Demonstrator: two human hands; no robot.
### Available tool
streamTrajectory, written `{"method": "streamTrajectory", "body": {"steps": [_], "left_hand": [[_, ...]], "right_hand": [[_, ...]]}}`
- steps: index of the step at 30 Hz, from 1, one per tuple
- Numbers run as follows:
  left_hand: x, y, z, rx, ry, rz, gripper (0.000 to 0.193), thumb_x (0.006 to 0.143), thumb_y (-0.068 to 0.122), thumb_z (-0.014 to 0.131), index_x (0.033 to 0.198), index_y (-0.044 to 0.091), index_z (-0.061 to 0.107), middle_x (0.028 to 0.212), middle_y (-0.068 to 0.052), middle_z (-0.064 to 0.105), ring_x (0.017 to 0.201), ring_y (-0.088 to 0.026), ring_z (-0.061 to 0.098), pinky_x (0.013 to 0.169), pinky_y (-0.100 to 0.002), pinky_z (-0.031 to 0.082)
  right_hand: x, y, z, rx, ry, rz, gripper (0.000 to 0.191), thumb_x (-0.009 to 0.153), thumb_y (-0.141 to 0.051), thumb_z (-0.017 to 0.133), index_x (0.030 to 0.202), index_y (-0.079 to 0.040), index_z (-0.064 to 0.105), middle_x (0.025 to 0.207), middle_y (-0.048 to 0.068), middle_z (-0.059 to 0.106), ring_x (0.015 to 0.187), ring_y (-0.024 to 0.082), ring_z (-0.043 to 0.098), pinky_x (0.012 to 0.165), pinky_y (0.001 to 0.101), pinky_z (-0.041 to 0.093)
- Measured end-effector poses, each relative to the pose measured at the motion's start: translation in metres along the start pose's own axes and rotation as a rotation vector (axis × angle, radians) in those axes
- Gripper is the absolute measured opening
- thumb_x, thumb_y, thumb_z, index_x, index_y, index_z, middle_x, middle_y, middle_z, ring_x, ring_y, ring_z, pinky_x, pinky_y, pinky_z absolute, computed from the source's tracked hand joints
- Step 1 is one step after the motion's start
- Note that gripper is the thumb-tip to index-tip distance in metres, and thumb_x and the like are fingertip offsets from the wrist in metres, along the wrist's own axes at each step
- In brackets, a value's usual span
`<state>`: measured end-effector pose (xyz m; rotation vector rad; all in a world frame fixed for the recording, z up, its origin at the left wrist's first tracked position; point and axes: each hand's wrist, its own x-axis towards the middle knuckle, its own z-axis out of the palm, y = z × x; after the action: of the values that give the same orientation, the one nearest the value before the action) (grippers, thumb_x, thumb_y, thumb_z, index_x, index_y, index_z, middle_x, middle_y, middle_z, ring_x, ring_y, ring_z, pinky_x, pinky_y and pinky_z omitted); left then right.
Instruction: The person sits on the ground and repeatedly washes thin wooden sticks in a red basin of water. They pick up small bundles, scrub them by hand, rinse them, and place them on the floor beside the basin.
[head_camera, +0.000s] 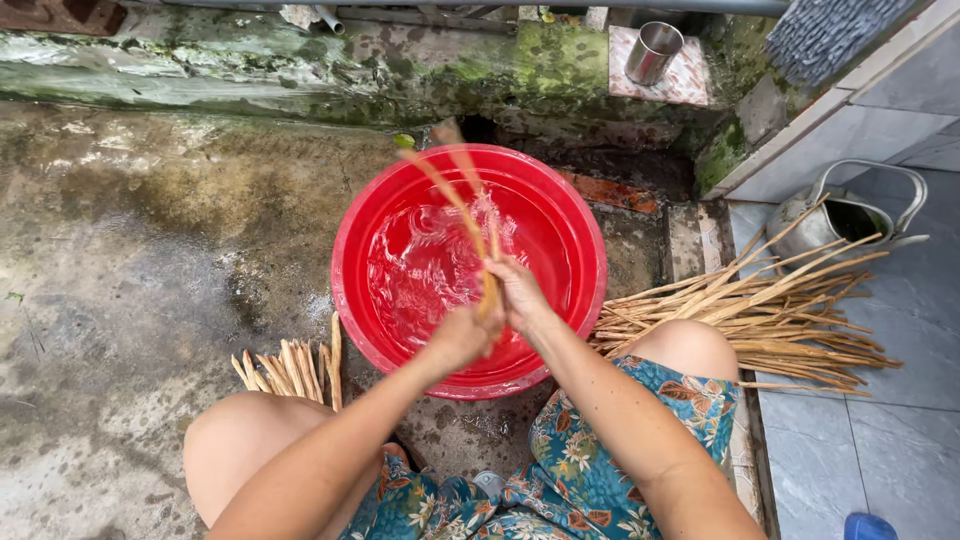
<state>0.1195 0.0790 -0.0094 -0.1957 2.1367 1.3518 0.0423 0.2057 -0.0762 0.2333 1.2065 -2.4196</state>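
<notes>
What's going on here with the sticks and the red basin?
A person squats over a red basin of water on wet concrete. Both hands, left and right, grip a few long sticks together, holding them over the rippling water. A short bundle of sticks lies by the left knee, and a bigger pile lies to the right, near a metal kettle. A metal cup stands on the ledge behind.

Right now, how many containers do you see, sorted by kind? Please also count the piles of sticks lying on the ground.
Red plastic basin: 1
Metal cup: 1
Metal kettle: 1
Piles of sticks: 2, a small pile and a large pile
Total: 5
</notes>
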Motion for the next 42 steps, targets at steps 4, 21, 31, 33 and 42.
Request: {"method": "streamTrajectory", "body": {"steps": [4, 21, 31, 33, 42], "left_hand": [[-0.004, -0.004, 0.013, 0.045, -0.062, 0.066, 0.028, 0.105, 0.035, 0.046, 0.112, 0.010, 0.058, 0.073, -0.002, 0.059, 0.065, -0.015, 0.060, 0.067, -0.034, 0.055], [-0.010, 0.009, -0.089, -0.630, -0.091, 0.191, 0.034, 0.104, 0.024, 0.047, 0.135, 0.011, 0.051, 0.065, 0.002, 0.053, 0.047, -0.006, 0.042, 0.037, -0.018, 0.035], [0.006, -0.016, 0.016, 0.095, -0.134, 0.043, 0.051, 0.110, 0.043, 0.035, 0.104, 0.003, 0.066, 0.065, 0.000, 0.048, 0.054, -0.012, 0.045, 0.052, -0.032, 0.045], [-0.005, -0.011, 0.015, 0.129, -0.106, 0.138, 0.042, 0.107, 0.042, 0.041, 0.107, 0.004, 0.060, 0.071, -0.001, 0.055, 0.061, -0.013, 0.055, 0.059, -0.036, 0.051], [-0.020, -0.006, -0.084, -0.245, 0.073, 0.231, 0.042, 0.105, 0.039, 0.053, 0.139, 0.016, 0.061, 0.079, 0.004, 0.067, 0.061, -0.006, 0.058, 0.060, -0.023, 0.051]], "right_hand": [[0.020, 0.003, -0.023, -0.118, 0.201, 0.012, 0.026, 0.092, -0.020, 0.070, 0.109, -0.002, 0.063, 0.086, 0.008, 0.063, 0.074, 0.015, 0.062, 0.063, 0.0287, 0.055], [0.005, -0.051, -0.025, 0.022, 0.214, 0.059, 0.094, 0.090, -0.073, 0.042, 0.149, 0.001, 0.037, 0.115, 0.016, 0.067, 0.099, 0.023, 0.065, 0.086, 0.0390, 0.059], [0.010, -0.018, -0.004, 0.046, 0.309, 0.143, 0.030, 0.099, -0.013, 0.055, 0.126, -0.001, 0.060, 0.077, 0.007, 0.061, 0.051, 0.011, 0.054, 0.046, 0.0235, 0.053], [0.028, -0.025, -0.037, 0.043, 0.439, 0.069, 0.024, 0.103, -0.013, 0.055, 0.119, 0.002, 0.064, 0.077, 0.005, 0.059, 0.052, 0.008, 0.052, 0.047, 0.0211, 0.050], [0.034, -0.057, -0.088, 0.246, 0.456, -0.065, 0.064, 0.101, -0.062, 0.034, 0.125, -0.004, 0.048, 0.112, 0.014, 0.064, 0.095, 0.025, 0.069, 0.085, 0.0421, 0.061]]}}
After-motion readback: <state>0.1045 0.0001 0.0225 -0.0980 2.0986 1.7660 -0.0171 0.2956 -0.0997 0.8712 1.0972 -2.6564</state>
